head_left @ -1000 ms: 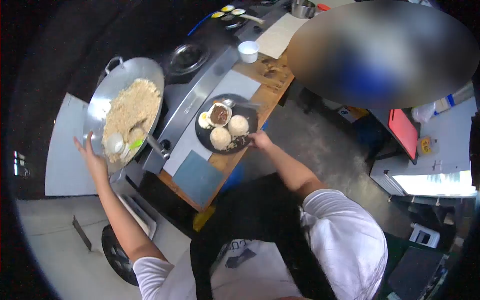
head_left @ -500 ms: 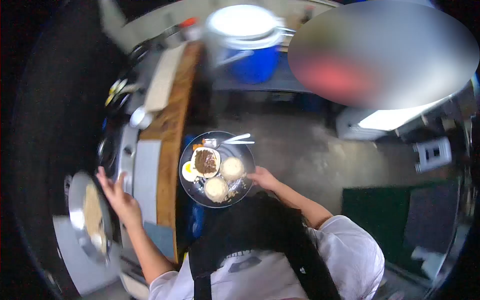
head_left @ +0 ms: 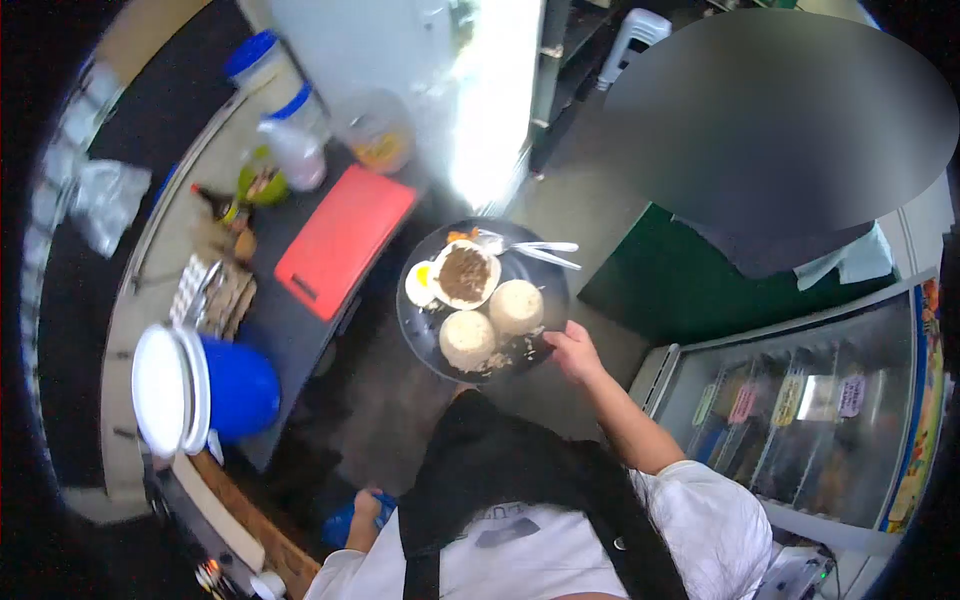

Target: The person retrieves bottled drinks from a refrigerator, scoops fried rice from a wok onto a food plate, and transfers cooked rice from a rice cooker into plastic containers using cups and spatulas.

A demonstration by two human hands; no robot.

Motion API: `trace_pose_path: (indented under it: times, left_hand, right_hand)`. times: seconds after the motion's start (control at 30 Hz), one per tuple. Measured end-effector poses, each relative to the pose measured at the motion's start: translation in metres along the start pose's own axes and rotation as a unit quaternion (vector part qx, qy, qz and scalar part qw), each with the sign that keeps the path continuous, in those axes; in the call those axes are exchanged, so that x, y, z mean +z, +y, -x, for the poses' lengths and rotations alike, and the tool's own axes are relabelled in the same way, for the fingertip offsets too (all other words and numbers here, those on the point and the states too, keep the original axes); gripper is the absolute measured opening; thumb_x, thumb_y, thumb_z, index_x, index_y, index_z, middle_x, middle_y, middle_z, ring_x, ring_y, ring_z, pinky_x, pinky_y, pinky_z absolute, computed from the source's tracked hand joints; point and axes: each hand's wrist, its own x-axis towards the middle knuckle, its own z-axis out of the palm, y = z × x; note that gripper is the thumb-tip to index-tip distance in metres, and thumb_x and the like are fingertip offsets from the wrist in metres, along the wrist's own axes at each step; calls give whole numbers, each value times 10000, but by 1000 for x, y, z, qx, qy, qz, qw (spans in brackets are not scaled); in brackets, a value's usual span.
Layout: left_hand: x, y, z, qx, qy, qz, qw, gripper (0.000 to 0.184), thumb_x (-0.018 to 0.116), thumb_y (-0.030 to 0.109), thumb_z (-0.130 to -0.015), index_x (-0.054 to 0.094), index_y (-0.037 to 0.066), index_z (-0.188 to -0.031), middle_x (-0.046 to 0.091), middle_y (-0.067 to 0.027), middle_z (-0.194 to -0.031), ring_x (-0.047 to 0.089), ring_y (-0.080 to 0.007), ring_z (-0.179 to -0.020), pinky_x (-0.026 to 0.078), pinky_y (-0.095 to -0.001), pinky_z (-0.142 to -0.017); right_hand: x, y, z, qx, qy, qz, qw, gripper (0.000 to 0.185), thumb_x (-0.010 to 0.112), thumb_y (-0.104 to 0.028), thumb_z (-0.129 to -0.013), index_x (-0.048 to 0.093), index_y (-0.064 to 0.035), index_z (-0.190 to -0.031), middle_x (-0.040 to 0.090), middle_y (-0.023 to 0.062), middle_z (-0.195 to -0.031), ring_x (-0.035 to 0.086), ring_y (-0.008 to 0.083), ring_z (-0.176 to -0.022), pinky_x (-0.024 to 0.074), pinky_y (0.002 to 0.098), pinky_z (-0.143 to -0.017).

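My right hand (head_left: pixel 572 352) grips the rim of a round dark plate (head_left: pixel 420 335) in front of my chest. On the plate are two moulded mounds of rice (head_left: pixel 468 340), a small white bowl of brown minced-looking food (head_left: pixel 466 277), half a boiled egg (head_left: pixel 421 284) and some orange bits (head_left: pixel 462 237). A spoon and fork (head_left: pixel 545 250) lie across the rim, handles pointing right. My left hand (head_left: pixel 368 505) hangs low by my side, near something blue (head_left: pixel 345 522); its fingers are too unclear to read.
Left of me, a dark counter bears a red cutting board (head_left: pixel 345 240), a blue bucket with white lid (head_left: pixel 235 385), egg trays (head_left: pixel 212 292) and several containers. A glass-fronted display fridge (head_left: pixel 770 420) stands at right. Another person (head_left: pixel 780 150), blurred, is at upper right.
My view has turned right, away from the stove and pan, toward the fridge and green mat. The plate stays in my right hand. My left hand has dropped from beside the pan to my side.
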Motion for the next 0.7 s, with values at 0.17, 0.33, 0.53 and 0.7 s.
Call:
trace_pose_path:
  times: [0.17, 0.33, 0.53, 0.7]
  left_hand:
    - [-65, 76, -104, -11, -59, 2, 998, 275, 417, 127, -939, 631, -9, -1047, 512, -198, -1315, 509, -321, -1185, 399, -373, -1006]
    - [-175, 248, -200, 70, -25, 35, 997, 288, 413, 149, -946, 615, -8, -1079, 521, -191, -1298, 517, -311, -1169, 407, -371, -997]
    - [-255, 448, -268, 182, 30, 82, 979, 308, 408, 175, -955, 596, -7, -1116, 532, -182, -1277, 527, -299, -1150, 416, -370, -986]
    - [-257, 553, -294, 186, 49, 128, 973, 327, 403, 197, -962, 581, -6, -1148, 541, -175, -1260, 536, -289, -1134, 423, -369, -977]
  right_hand:
    - [-47, -75, -115, -106, 147, 14, 983, 156, 577, -105, -843, 620, -45, -980, 640, -1, -843, 553, 103, -651, 461, 265, -589]
    - [-51, -219, -254, -205, 272, -53, 938, 80, 593, -110, -824, 606, -73, -893, 615, -12, -794, 516, 92, -556, 434, 246, -469]
    - [-104, -390, -418, -324, 268, -99, 902, 77, 595, -75, -818, 530, -34, -812, 583, 52, -755, 576, 155, -556, 559, 314, -507]
    - [-157, -518, -559, -367, 184, -72, 909, 108, 552, -49, -831, 550, 43, -888, 629, 126, -831, 649, 231, -679, 597, 353, -607]
